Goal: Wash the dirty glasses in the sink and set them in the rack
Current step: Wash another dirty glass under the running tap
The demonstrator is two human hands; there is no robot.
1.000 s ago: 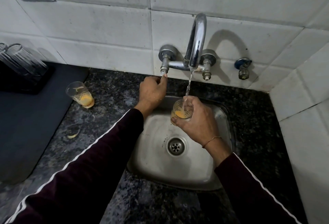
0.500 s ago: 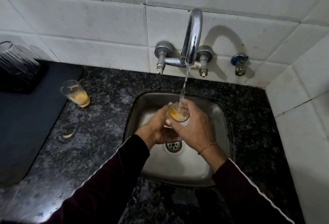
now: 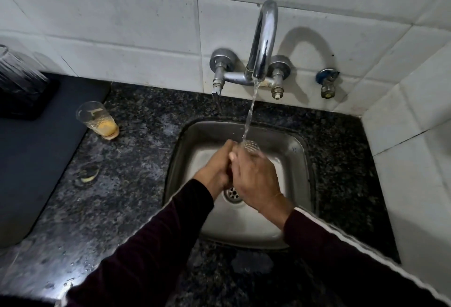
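Observation:
Over the steel sink (image 3: pixel 296 157) both my hands close around one small glass (image 3: pixel 251 146). Only its rim shows above my fingers, right under the running water from the chrome tap (image 3: pixel 264 38). My right hand (image 3: pixel 255 179) wraps the glass from the right and my left hand (image 3: pixel 217 167) presses against it from the left. A second dirty glass (image 3: pixel 98 121) with orange residue stands on the dark granite counter to the left. The black rack (image 3: pixel 23 96) at the far left holds an upturned clear glass (image 3: pixel 17 72).
A dark mat (image 3: pixel 36 160) covers the counter left of the sink. An orange smear (image 3: pixel 89 176) lies on the granite near the mat. White tiled walls stand behind and to the right. A small blue-capped valve (image 3: pixel 327 82) sticks out of the back wall.
My left hand left the tap handle and joined my right hand on the glass. The orange inside the glass no longer shows. The water keeps running.

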